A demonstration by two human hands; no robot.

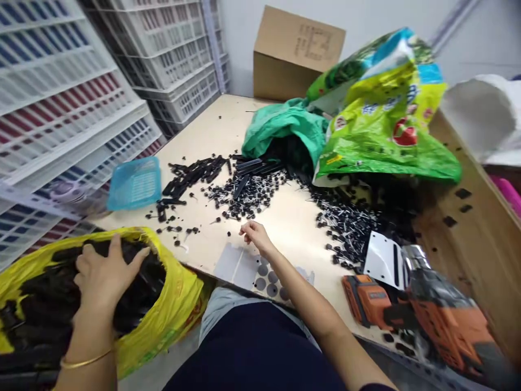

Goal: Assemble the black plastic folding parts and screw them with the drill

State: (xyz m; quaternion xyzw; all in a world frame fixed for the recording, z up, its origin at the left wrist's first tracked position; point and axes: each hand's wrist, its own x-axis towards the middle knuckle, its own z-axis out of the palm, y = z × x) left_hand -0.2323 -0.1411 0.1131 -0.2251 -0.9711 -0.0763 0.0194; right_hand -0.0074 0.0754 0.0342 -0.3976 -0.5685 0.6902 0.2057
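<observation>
My left hand (100,269) is over the mouth of a yellow plastic bag (179,288), its fingers spread and nothing visible between them. Long black plastic parts (140,282) fill that bag, right beneath the hand. My right hand (255,236) hovers at the front of the table with curled fingertips pressed together; whatever they may hold is too small to make out. Just beyond it lies a pile of small black-headed screws (254,193) with thin metal shanks. Black plastic strips (195,176) lie heaped to the left of that pile.
An orange cordless drill (451,320) and a metal plate (382,259) lie at the right. More screws (350,228) spill from a green printed bag (378,130). A teal bag (280,127), cardboard box (297,49), blue basket (136,184) and stacked white crates (175,65) surround the table.
</observation>
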